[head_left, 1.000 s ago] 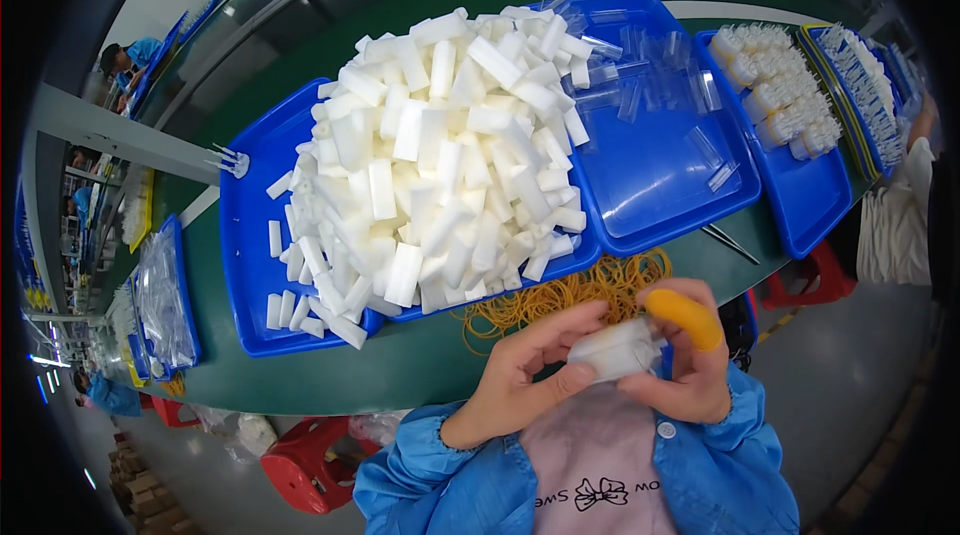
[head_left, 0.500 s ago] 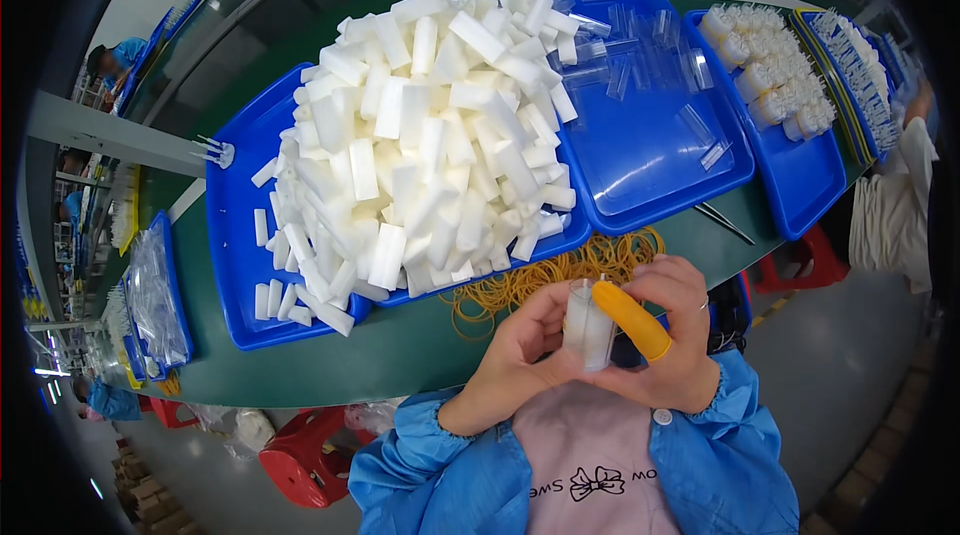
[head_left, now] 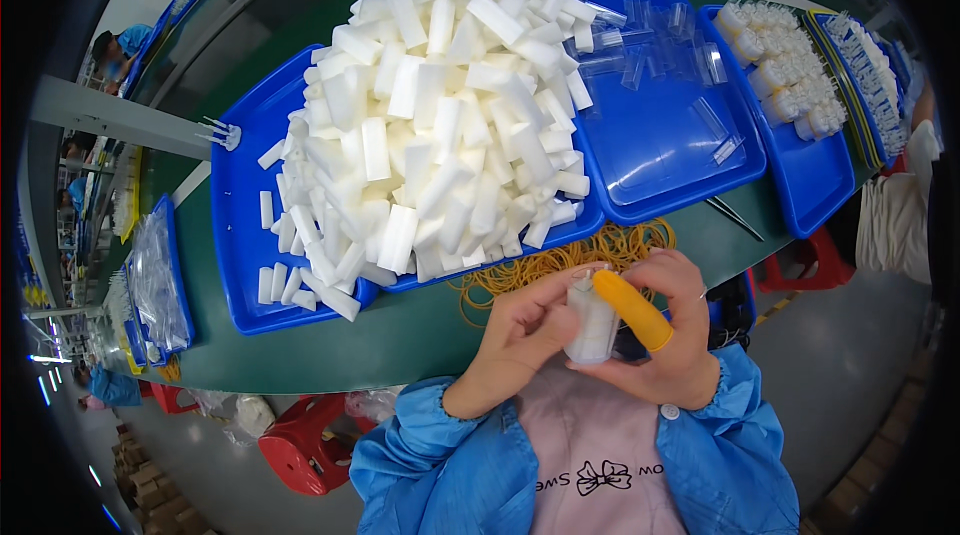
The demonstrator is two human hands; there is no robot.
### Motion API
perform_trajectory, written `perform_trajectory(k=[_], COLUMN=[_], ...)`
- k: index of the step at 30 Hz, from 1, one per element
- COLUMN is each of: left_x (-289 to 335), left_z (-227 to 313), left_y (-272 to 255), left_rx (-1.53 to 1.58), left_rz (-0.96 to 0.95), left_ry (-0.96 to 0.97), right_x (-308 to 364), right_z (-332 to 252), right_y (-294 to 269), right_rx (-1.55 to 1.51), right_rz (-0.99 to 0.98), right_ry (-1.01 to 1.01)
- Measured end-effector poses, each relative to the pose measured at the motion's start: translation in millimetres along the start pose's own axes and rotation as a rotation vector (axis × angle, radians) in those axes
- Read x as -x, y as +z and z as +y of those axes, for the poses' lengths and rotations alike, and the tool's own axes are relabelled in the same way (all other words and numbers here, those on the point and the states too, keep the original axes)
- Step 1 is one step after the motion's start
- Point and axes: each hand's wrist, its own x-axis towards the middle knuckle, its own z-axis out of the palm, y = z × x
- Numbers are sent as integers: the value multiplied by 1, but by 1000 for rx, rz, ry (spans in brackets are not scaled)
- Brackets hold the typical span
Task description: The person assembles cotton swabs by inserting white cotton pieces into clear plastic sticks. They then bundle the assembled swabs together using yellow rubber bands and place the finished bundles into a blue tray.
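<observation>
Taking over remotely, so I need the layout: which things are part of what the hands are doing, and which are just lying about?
In hand:
left hand
right hand with orange finger cot
small clear white-filled piece

Lying about:
white foam blocks
rubber bands
blue trays
tweezers

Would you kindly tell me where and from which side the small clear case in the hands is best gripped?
Probably by its long side walls, from either side. The clear case stands roughly upright with a white foam block inside; the left hand and right hand flank it, so a side pinch likely leaves its upper end free.
</observation>
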Motion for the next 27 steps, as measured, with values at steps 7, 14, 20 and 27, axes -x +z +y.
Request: perform_trajectory(k=[7,14,20,27], left_x=[-3,-1,12,74], left_z=[4,-8,-8,71], left_y=[1,-3,14,10], left_rx=[292,447,145,-455], left_rz=[-74,-226,-206,159], left_ry=[-241,-145,-207,414], right_x=[2,-13,-13,14], right_z=[4,13,29,87], right_y=[-8,-28,-47,-145], right_rx=[-168,-695,-946,-519], right_rz=[-102,-172,-517,402], right_ry=[197,210,182,474])
